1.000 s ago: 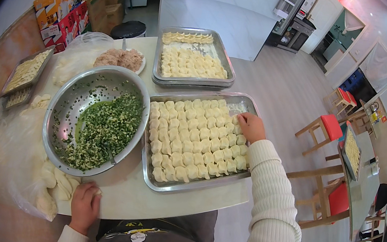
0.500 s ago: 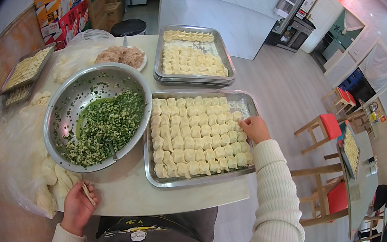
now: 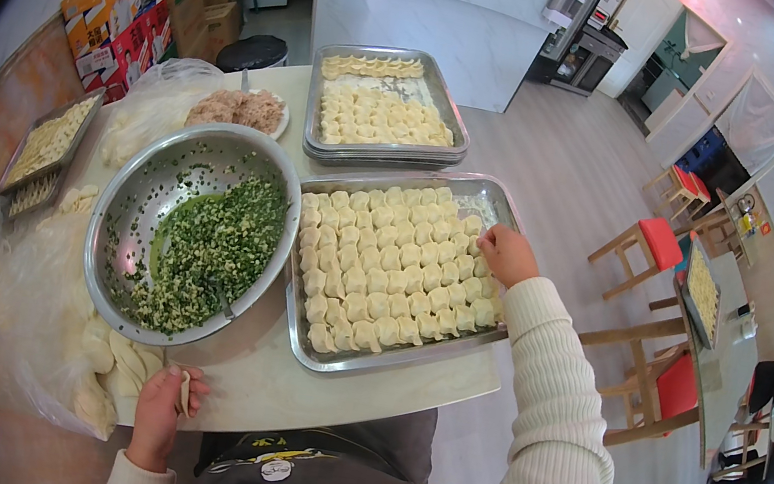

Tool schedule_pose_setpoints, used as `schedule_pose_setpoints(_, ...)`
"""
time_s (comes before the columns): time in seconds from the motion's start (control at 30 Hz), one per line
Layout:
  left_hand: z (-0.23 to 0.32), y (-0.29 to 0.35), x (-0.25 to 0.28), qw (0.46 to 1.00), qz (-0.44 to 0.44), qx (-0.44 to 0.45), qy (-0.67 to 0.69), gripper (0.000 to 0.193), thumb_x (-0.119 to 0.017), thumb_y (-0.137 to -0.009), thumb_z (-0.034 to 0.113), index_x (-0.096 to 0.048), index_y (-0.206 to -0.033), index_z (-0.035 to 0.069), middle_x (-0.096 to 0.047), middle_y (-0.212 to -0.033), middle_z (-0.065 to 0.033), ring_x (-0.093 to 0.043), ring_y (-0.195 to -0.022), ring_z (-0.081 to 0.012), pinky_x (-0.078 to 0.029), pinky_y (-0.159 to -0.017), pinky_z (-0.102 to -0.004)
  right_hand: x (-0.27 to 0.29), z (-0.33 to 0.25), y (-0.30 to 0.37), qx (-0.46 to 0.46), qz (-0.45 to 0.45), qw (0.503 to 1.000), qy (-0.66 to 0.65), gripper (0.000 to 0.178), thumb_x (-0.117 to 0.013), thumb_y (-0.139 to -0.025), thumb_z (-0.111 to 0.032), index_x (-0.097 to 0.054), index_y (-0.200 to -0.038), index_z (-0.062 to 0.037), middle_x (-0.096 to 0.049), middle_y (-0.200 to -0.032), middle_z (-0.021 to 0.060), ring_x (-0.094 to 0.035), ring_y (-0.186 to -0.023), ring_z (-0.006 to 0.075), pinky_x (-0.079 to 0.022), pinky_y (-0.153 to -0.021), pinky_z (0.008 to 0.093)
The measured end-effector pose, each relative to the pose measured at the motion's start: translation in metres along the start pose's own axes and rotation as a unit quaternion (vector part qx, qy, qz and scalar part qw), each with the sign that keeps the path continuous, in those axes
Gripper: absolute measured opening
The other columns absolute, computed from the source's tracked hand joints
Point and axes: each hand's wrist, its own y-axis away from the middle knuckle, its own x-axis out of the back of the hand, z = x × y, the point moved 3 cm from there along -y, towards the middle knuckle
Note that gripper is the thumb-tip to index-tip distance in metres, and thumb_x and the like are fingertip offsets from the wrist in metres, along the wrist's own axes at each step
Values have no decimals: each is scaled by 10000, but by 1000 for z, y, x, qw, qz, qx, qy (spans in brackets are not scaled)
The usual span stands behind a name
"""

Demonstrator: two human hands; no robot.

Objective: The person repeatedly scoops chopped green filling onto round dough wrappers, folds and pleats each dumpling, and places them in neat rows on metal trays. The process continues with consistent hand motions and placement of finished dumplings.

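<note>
My left hand [image 3: 157, 413] is at the table's near edge, its fingers closed on a thin pale dough wrapper [image 3: 185, 392]. Over the right side of a metal tray [image 3: 312, 363], my right hand [image 3: 509, 257] has its fingertips pinched together beside the end of a row of dumplings [image 3: 388, 268]. Whatever is between those fingertips is hidden. The dumplings lie in close rows across most of the tray. Left of it stands a large steel bowl [image 3: 131, 166] of chopped green filling [image 3: 213, 255], with a utensil handle [image 3: 228, 306] leaning in it.
Dough wrappers lie under a plastic bag [image 3: 9, 324] at left. Behind are a plate of pinkish minced filling [image 3: 238, 109] and stacked trays [image 3: 385, 156] with more dumplings. Other trays [image 3: 47, 148] stand far left. Red-seated stools [image 3: 658, 243] and seated people [image 3: 760, 474] are to the right.
The wrapper in my left hand has turned more upright, and that hand has shifted slightly right. My right hand stays at the tray's right side, fingers still pinched. The view has shifted slightly.
</note>
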Motion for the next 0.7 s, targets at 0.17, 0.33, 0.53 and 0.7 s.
schedule_pose_setpoints(0.17, 5, 3, -3, 998, -16, -15, -67, 294, -461, -1013, 258, -589, -1034, -6, -671, -856, -113, -639, -725, -163, -544, -668, -292, -1, 1, -3, 8, -16, 1000, 17, 198, -634, -859, -224, -634, -891, -28, -670, -825, 192, -638, -811, 365, -494, -745, 450)
schedule_pose_setpoints(0.33, -3, 2, 2, 996, -2, 47, 76, 210, -492, -989, 180, -559, -1074, 1, -662, -936, -130, -657, -792, -190, -562, -706, -305, -3, 3, -3, 8, -31, 999, 11, 206, -636, -860, -229, -630, -907, -28, -677, -831, 184, -644, -805, 359, -497, -742, 446)
schedule_pose_setpoints(0.53, -7, -3, 3, 977, 20, 47, 206, 207, -517, -971, 128, -536, -1122, -12, -646, -1060, -161, -662, -935, -235, -575, -791, -344, 1, 8, -10, -54, -22, 997, -41, 274, -635, -877, -289, -653, -918, -18, -686, -821, 159, -657, -778, 306, -503, -722, 408)
schedule_pose_setpoints(0.7, -7, 0, 3, 957, 57, 100, 265, 197, -517, -977, 155, -550, -1109, 12, -646, -1067, -154, -664, -932, -255, -578, -781, -357, -6, 7, -27, -102, 10, 992, -73, 314, -633, -871, -311, -694, -915, -6, -693, -828, 172, -669, -793, 303, -511, -740, 401)
